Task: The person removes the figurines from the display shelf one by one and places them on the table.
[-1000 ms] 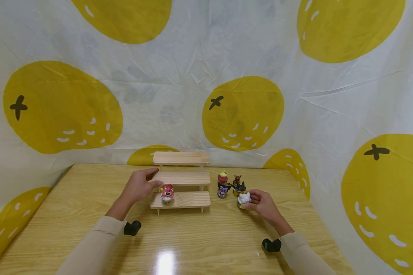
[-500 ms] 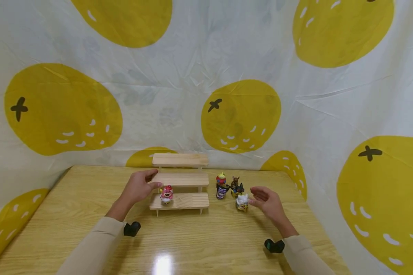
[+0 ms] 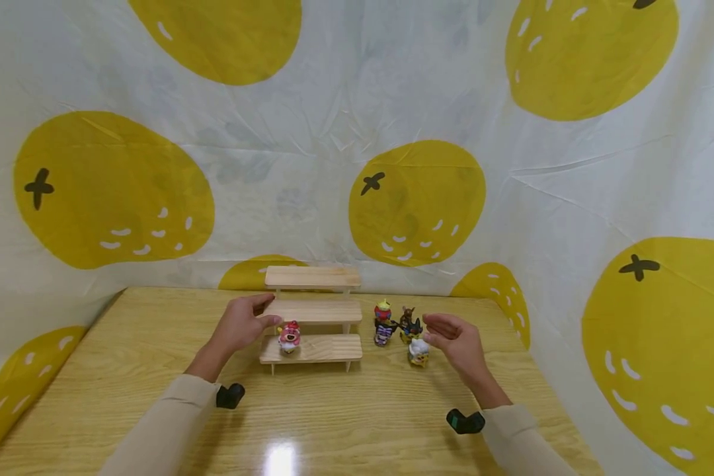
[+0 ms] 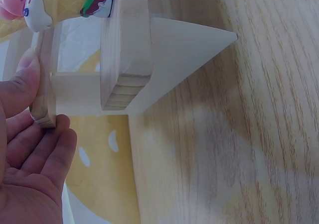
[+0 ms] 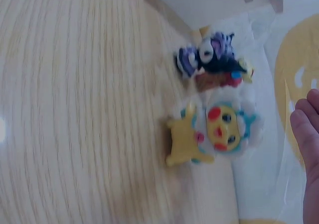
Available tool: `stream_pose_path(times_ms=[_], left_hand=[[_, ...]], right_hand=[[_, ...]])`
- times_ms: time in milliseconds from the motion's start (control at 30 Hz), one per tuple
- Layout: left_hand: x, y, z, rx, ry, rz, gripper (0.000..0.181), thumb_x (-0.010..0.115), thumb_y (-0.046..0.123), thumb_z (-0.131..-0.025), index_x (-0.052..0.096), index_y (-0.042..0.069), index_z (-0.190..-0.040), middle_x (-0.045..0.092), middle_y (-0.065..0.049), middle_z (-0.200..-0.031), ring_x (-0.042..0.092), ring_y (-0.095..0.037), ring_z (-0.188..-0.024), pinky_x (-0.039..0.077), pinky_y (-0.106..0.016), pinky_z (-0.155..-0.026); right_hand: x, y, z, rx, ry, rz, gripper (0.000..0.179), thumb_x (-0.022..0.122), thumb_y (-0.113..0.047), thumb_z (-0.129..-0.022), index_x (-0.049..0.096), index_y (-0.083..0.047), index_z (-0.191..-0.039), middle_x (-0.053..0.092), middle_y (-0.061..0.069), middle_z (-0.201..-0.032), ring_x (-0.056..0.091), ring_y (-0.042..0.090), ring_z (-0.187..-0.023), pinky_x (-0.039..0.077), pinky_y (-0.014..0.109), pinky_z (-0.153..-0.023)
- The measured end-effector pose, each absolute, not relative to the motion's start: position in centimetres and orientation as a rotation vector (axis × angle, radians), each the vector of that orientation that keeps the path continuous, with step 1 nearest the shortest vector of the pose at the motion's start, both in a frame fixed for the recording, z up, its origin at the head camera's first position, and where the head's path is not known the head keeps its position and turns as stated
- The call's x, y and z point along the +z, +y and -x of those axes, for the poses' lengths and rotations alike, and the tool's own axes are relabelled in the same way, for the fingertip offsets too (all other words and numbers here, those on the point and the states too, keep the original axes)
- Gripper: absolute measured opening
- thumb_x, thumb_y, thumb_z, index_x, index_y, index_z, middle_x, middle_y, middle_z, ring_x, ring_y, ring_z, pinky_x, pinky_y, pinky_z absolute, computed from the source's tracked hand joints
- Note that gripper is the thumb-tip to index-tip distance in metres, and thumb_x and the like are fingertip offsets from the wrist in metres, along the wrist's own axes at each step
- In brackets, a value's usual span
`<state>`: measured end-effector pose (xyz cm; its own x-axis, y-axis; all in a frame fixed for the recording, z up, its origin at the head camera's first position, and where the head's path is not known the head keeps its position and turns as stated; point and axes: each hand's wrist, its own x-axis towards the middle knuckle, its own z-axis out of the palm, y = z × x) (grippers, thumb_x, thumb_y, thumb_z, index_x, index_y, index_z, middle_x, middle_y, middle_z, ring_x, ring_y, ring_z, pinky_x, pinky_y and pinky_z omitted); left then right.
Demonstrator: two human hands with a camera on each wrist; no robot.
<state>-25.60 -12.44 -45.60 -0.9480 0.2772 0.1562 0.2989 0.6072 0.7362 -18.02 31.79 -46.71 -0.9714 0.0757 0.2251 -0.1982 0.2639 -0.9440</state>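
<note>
My left hand [image 3: 242,322] pinches the left end of the middle board of a three-step wooden display stand [image 3: 315,309]. In the left wrist view the thumb [image 4: 30,72] lies on one face of that board and the fingers curl at the other. On the lowest step stands a pink figurine [image 3: 289,337] with a red top. My right hand [image 3: 461,344] is beside and slightly above a white-and-yellow figurine [image 3: 419,353], holding nothing. In the right wrist view this yellow-faced figurine [image 5: 219,129] stands upright on the table, its face toward the camera, apart from the fingers [image 5: 304,129].
Behind the white figurine are a black-and-yellow figurine [image 3: 412,330], a brown one [image 3: 407,314], a purple-striped one [image 3: 383,332] and a red one with a yellow top [image 3: 383,309]. A lemon-print curtain [image 3: 309,185] closes off the wooden table [image 3: 333,423] at the back.
My right hand has let go of the white figurine, which now faces the front, and has drawn back, then shifted slightly left and up. My left hand keeps its hold on the stand.
</note>
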Motion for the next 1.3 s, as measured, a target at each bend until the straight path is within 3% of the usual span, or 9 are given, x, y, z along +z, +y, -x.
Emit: stream_pose_path(times_ms=[167,400,600,767,1200,1300], left_hand=[[-45.8,-12.3,25.7,-1.291,-2.797,0.493,0.058,0.072,0.024,-0.100,0.054,-0.001,-0.150,0.059,-0.021,-0.151,0.059,-0.043,-0.135,0.053,-0.056,-0.109],[-45.8,-12.2,25.9,-1.283,-2.797,0.488,0.059,0.072,0.025,-0.100,0.055,-0.001,-0.149,0.060,-0.020,-0.150,0.060,-0.043,-0.135,0.054,-0.056,-0.109],[-45.8,-12.2,25.8,-1.293,-2.793,0.481,0.059,0.072,0.024,-0.100,0.054,-0.002,-0.149,0.059,-0.021,-0.150,0.059,-0.043,-0.136,0.053,-0.056,-0.110],[-45.8,-12.3,25.8,-1.287,-2.783,0.492,0.058,0.072,0.024,-0.100,0.055,-0.002,-0.149,0.060,-0.020,-0.150,0.061,-0.042,-0.134,0.054,-0.055,-0.109],[-45.8,-12.2,26.0,-1.263,-2.784,0.500,0.057,0.071,0.023,-0.101,0.054,-0.003,-0.149,0.060,-0.021,-0.149,0.061,-0.042,-0.134,0.054,-0.055,-0.108],[-45.8,-12.3,25.9,-1.259,-2.788,0.496,0.057,0.071,0.022,-0.101,0.054,-0.003,-0.149,0.060,-0.021,-0.149,0.061,-0.042,-0.134,0.054,-0.055,-0.108]], right_hand=[[-46.6,30.4,18.2,1.827,-2.301,-0.178,0.043,0.076,0.003,-0.091,0.064,0.014,-0.130,0.071,0.025,-0.130,0.073,0.000,-0.109,0.062,0.019,-0.088],[-46.8,28.7,18.6,1.896,-2.282,-0.232,0.042,0.077,0.007,-0.089,0.064,0.017,-0.128,0.075,0.021,-0.125,0.074,0.002,-0.106,0.063,0.020,-0.087],[-46.9,27.3,18.7,1.887,-2.319,-0.283,0.039,0.075,0.006,-0.090,0.065,0.017,-0.126,0.067,0.036,-0.129,0.075,0.007,-0.109,0.063,0.020,-0.087],[-47.0,26.2,18.9,1.915,-2.327,-0.308,0.038,0.075,0.007,-0.089,0.067,0.016,-0.125,0.064,0.040,-0.129,0.076,0.011,-0.109,0.063,0.021,-0.086],[-47.4,23.4,19.3,1.982,-2.354,-0.403,0.033,0.076,0.004,-0.091,0.070,0.011,-0.123,0.065,0.041,-0.128,0.076,0.002,-0.100,0.064,0.023,-0.088],[-47.5,22.9,19.3,1.968,-2.367,-0.414,0.033,0.076,0.003,-0.091,0.071,0.010,-0.123,0.066,0.038,-0.128,0.077,0.007,-0.103,0.064,0.023,-0.088]])
